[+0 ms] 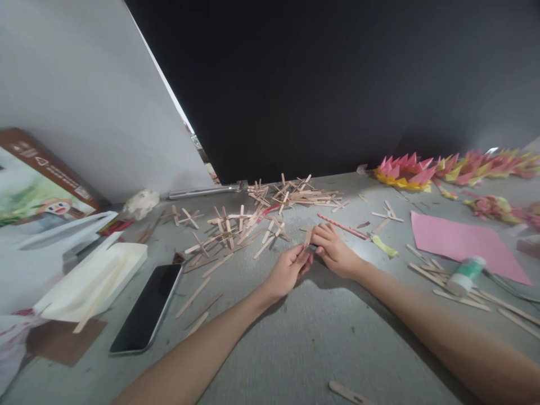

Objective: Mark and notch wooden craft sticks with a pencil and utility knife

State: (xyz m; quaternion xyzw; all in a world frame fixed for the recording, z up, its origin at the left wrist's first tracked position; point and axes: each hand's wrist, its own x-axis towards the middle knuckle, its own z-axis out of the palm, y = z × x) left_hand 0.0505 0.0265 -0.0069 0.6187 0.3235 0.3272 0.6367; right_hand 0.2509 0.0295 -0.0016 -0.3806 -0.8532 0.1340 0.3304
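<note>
My left hand (290,269) and my right hand (334,248) meet over the middle of the grey table. A wooden craft stick (307,238) stands up between the fingers, its lower part hidden by my left thumb and fingers. A small dark grey piece (313,248) is pinched at my right fingertips, against the stick; its kind is too small to tell. Both hands are closed. Just beyond them lies a pink striped pencil-like rod (342,226). To the left, loose craft sticks (193,297) and crossed-stick pieces (228,228) spread towards a heap (314,197).
A phone (147,308) and a white tray (113,275) with a stick on it lie at left. Pink paper (466,243), a white-and-green bottle (466,275) and folded pink-yellow paper flowers (405,171) are at right. A dark panel (337,84) rises behind the table.
</note>
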